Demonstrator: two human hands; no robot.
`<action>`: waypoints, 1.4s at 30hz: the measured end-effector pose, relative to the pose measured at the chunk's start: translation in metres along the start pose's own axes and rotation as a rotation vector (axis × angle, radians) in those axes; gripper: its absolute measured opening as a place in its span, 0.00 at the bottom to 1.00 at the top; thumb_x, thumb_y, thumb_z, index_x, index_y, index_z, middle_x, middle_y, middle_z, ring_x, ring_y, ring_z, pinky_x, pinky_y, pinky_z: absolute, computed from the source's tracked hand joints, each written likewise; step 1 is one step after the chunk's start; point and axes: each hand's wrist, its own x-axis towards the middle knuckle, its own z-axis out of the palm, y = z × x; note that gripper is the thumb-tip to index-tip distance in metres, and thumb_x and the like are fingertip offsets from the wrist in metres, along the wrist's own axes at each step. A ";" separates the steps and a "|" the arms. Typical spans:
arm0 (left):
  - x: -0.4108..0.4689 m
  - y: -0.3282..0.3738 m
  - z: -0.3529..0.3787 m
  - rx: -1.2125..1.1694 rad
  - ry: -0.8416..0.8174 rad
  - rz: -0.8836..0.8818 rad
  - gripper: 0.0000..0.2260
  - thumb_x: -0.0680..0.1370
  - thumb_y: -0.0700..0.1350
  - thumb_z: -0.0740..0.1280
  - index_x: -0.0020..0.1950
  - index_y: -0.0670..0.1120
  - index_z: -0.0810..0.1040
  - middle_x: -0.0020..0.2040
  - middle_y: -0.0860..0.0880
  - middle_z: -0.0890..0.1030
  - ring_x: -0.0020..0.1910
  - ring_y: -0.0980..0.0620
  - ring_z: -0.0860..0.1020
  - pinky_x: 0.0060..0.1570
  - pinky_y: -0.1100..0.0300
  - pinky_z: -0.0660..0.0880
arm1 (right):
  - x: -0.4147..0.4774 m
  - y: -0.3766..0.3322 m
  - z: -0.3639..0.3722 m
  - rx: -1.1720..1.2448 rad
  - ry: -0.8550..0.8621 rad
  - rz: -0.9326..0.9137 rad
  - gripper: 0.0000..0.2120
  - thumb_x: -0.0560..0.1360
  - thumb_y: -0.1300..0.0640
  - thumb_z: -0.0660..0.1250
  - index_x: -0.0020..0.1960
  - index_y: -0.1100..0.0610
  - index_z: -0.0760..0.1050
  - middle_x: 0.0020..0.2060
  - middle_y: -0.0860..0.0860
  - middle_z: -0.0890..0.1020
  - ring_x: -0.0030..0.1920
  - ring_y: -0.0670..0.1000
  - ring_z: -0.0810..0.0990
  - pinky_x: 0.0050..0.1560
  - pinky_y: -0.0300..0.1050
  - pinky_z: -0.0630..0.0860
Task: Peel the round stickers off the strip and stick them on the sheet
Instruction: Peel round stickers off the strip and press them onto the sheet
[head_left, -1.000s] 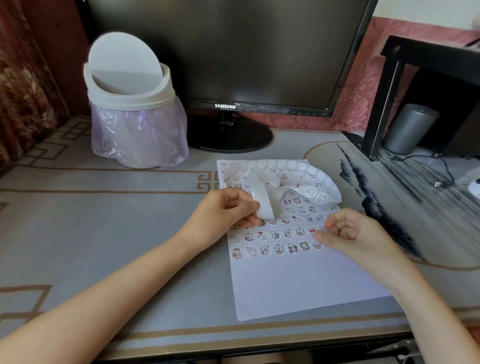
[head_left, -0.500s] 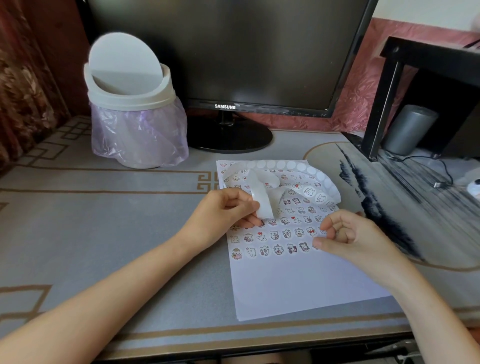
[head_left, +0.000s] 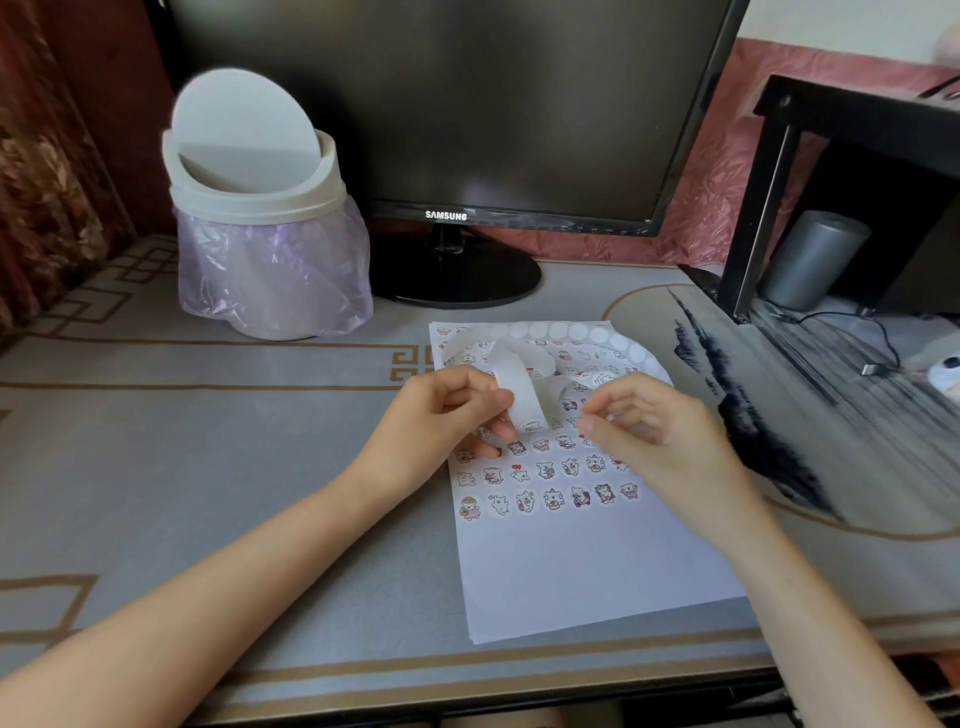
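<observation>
A white sheet (head_left: 571, 571) lies on the desk, its upper half covered by rows of small cartoon stickers (head_left: 550, 499). A curled white backing strip (head_left: 571, 332) with round stickers loops over the top of the sheet. My left hand (head_left: 447, 415) pinches the strip's near end (head_left: 524, 405) between thumb and fingers, just above the sheet. My right hand (head_left: 654, 431) hovers to the right of that end, a little apart from it. Its fingers are curled and blurred, and nothing shows in them.
A white swing-lid bin (head_left: 260, 234) with a purple bag stands at the back left. A black monitor (head_left: 452, 104) on a round stand is behind the sheet. A black shelf (head_left: 857, 130), a grey cylinder (head_left: 815, 260) and a cable (head_left: 872, 364) are at the right.
My right hand has lifted off the right end of a sticker row and moved up and left toward the strip. My left hand has kept its grip on the strip.
</observation>
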 end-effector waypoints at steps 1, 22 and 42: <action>0.000 0.000 0.000 0.001 0.003 0.004 0.05 0.77 0.40 0.66 0.42 0.39 0.78 0.36 0.43 0.83 0.37 0.45 0.81 0.40 0.55 0.80 | 0.002 -0.003 0.005 -0.010 -0.008 -0.014 0.06 0.70 0.58 0.73 0.42 0.48 0.78 0.40 0.45 0.83 0.40 0.48 0.79 0.44 0.46 0.74; -0.003 0.003 0.004 -0.031 -0.074 0.032 0.04 0.76 0.37 0.66 0.45 0.35 0.77 0.36 0.44 0.82 0.37 0.52 0.82 0.38 0.63 0.79 | 0.008 -0.014 0.021 0.033 0.013 -0.109 0.08 0.70 0.62 0.73 0.41 0.49 0.80 0.36 0.43 0.82 0.36 0.41 0.76 0.36 0.31 0.68; -0.004 0.004 0.005 -0.107 -0.065 0.000 0.05 0.75 0.36 0.66 0.48 0.35 0.78 0.40 0.40 0.84 0.41 0.50 0.84 0.45 0.62 0.80 | 0.004 -0.017 0.023 -0.047 0.031 -0.150 0.06 0.70 0.62 0.73 0.40 0.53 0.79 0.31 0.35 0.78 0.30 0.37 0.74 0.32 0.28 0.66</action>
